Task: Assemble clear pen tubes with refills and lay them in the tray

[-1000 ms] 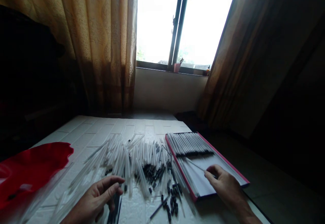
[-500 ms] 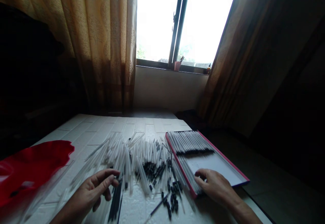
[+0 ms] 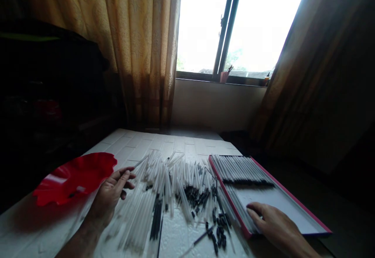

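Observation:
My left hand (image 3: 113, 191) hovers over the left side of a heap of clear pen barrels (image 3: 172, 176) on the white table (image 3: 181, 146). Its thumb and fingers pinch one clear barrel (image 3: 140, 162) that points up and right. My right hand (image 3: 274, 225) rests with fingers curled on the near edge of a flat pink-rimmed box (image 3: 293, 201). A row of assembled pens (image 3: 241, 168) fills the far half of that box. Small black caps (image 3: 215, 230) and dark refills (image 3: 155, 219) lie scattered between the hands.
A red plastic bag (image 3: 74, 176) lies at the table's left. Curtains (image 3: 140, 47) and a bright window (image 3: 243, 20) stand behind the table, with a small cup (image 3: 224, 76) on the sill. Dark furniture fills the left side.
The view has swung left. My left hand moved away from the dark refills to the left of the heap and now pinches a clear barrel. My right hand stays at the box's near edge.

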`<move>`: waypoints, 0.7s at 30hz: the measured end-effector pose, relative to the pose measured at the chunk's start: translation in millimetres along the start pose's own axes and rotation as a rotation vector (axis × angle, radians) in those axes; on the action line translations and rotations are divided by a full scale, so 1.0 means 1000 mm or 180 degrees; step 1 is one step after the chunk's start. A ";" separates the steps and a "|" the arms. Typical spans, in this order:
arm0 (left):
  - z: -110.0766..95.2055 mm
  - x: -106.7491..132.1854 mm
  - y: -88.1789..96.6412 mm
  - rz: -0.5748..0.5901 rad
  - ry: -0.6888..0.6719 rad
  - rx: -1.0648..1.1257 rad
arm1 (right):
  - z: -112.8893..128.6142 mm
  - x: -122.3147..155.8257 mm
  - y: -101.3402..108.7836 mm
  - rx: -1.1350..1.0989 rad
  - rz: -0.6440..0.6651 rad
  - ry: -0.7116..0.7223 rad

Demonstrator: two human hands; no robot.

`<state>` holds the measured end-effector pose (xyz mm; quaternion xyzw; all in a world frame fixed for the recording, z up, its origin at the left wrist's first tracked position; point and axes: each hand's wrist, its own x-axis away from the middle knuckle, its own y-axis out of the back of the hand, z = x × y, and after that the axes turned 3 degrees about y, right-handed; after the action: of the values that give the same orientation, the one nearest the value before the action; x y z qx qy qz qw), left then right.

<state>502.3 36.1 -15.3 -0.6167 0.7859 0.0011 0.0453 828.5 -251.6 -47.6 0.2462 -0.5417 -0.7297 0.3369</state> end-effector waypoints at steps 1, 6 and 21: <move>0.000 -0.002 0.002 -0.0097 -0.0020 0.0025 | 0.000 -0.001 0.001 0.0024 -0.0010 -0.0026; 0.004 -0.010 0.009 -0.0423 -0.0115 0.0099 | 0.027 -0.001 0.011 0.0050 -0.0200 0.0179; 0.019 -0.019 0.012 -0.0465 -0.0313 -0.0157 | 0.180 -0.012 -0.035 0.0625 -0.0160 0.1438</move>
<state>496.3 58.4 -34.0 -0.6726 0.7353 0.0474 0.0686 697.7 -123.2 -28.8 0.4480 -0.5147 -0.6081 0.4056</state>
